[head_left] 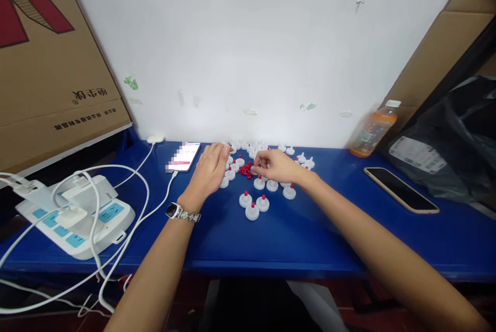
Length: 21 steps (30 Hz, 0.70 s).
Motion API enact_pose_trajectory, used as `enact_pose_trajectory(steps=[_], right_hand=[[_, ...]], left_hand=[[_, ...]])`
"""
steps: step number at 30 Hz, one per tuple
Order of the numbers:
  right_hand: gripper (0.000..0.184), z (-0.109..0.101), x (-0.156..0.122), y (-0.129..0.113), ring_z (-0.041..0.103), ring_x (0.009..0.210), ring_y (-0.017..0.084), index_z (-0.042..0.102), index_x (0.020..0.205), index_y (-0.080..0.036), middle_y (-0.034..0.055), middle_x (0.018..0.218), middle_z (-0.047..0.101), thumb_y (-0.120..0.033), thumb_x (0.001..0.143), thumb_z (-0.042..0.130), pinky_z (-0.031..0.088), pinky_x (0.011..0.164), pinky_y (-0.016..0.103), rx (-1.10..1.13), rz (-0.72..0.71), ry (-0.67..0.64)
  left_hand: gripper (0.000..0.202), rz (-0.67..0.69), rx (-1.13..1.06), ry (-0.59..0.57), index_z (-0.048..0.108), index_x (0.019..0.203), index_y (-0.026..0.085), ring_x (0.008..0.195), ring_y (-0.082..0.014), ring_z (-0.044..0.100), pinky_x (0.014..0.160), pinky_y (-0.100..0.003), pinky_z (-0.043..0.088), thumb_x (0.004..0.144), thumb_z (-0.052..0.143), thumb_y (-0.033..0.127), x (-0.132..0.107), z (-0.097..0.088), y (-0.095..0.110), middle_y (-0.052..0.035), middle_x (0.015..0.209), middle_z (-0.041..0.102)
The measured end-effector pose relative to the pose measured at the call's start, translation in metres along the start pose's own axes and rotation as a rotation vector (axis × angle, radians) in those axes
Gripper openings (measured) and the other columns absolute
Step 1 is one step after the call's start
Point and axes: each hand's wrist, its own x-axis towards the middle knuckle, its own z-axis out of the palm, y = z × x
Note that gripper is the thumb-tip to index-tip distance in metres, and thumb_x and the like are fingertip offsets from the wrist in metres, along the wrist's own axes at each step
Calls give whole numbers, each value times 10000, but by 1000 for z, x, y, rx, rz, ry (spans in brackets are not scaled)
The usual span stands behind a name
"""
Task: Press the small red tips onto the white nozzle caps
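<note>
My left hand (211,169) lies palm down at the left edge of a group of white round caps with nozzles, its fingers reaching among them; the fingertips are partly hidden. My right hand (277,164) has thumb and index finger pinched together beside a small pile of red tips (245,169). Whatever is in that pinch is too small to make out. Three white caps topped with red tips, one of them the front cap (252,212), stand closest to me. More red-topped caps, such as one on the right (289,192), surround the pile; plain white caps (290,150) sit farther back.
A phone with a lit screen (185,157) lies left, its cable running to a white power strip (112,221) among loose cords. Right are a dark phone (401,190), an orange drink bottle (374,130) and a black plastic bag (449,140). A white wall (248,53) closes the back.
</note>
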Motion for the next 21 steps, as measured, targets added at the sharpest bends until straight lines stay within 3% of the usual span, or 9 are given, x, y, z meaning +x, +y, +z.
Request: enact_pose_trajectory(steps=[4,7,10,13,16,19,21], right_hand=[[182,5,38,15,629,790,203,702,895,-176,61,799,722,-288,885,558,387,820,337,-198,98,113],[193,13,67,25,627,990,279,713,959,-158,120,905,741,-278,851,608,325,948,424,-372,154,83],[149,17,80,28,630,1000,270,719,898,-156,127,932,745,-230,852,598,297,973,436,-385,183,49],[136,16,73,20,637,890,211,709,868,-171,74,881,744,-239,866,591,321,947,397,-240,161,139],[165,13,51,3,604,757,164,694,832,-173,32,809,723,-321,858,629,383,824,325,87,71,261],[242,13,27,-10,558,692,149,697,821,-171,25,790,706,-398,864,625,388,676,284,352,-20,231],[271,14,15,-13,540,678,146,707,827,-172,22,779,705,-406,892,586,376,652,283,404,-47,202]], left_hand=[[455,11,55,-36,634,1059,225,1013,-226,544,939,-396,428,1056,243,458,0,2,0,-56,1036,630],[436,15,68,-70,634,1036,223,995,-231,541,918,-399,437,1051,269,460,0,5,-1,-60,1005,618],[401,17,81,-87,627,1007,219,990,-237,543,881,-396,446,1041,310,461,0,7,-2,-62,1003,619],[336,27,104,-83,623,1036,220,1016,-243,544,897,-405,447,1026,373,443,-1,9,0,-62,1048,624],[299,64,129,-64,602,1159,227,1074,-258,535,962,-429,440,988,472,435,-2,10,2,-68,1133,613],[357,86,104,-114,572,1255,238,1105,-268,544,973,-435,450,969,510,442,-3,13,1,-74,1186,616],[367,70,52,-192,584,1247,234,1051,-256,580,935,-425,473,975,494,463,-3,15,-2,-75,1175,638]])
